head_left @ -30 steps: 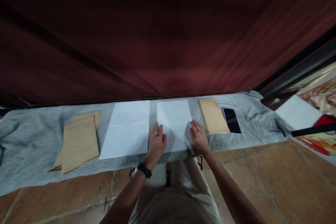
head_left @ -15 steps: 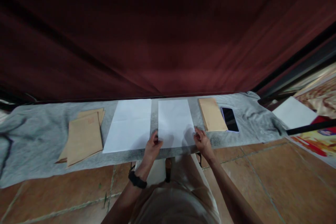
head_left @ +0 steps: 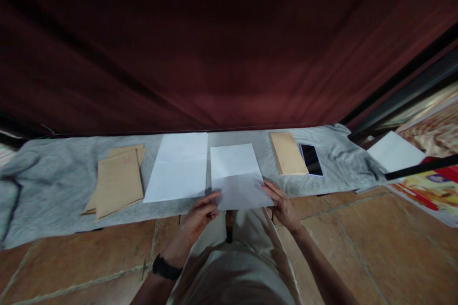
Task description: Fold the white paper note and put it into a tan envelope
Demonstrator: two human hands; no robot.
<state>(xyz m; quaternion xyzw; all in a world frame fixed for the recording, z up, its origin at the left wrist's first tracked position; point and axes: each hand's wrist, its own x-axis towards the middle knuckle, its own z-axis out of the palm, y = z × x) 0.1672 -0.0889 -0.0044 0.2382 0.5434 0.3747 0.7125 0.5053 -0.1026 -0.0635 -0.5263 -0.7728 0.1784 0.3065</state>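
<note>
A white sheet of paper (head_left: 234,162) lies in front of me, its near part bent up and shaded over the edge of the grey cloth. My left hand (head_left: 203,209), with a dark band on its wrist, pinches the near left corner between thumb and fingers. At the near right corner, my right hand (head_left: 281,200) grips the paper, fingers on top and the thumb hidden. Left of it rests a stack of white paper (head_left: 181,167) with a crease across the middle. Brown envelopes (head_left: 119,183) lie further left, overlapping at angles.
A neat pile of brown envelopes (head_left: 289,153) sits to the right, touching a phone (head_left: 312,159) with a dark screen. Grey cloth (head_left: 343,162) covers the narrow surface. Behind it hangs a dark red curtain (head_left: 229,71). Tiled floor (head_left: 332,228) shows below.
Both hands have drawn the sheet toward me, past the cloth's near edge. Its near part is now raised and bent. The envelopes and phone have stayed in place.
</note>
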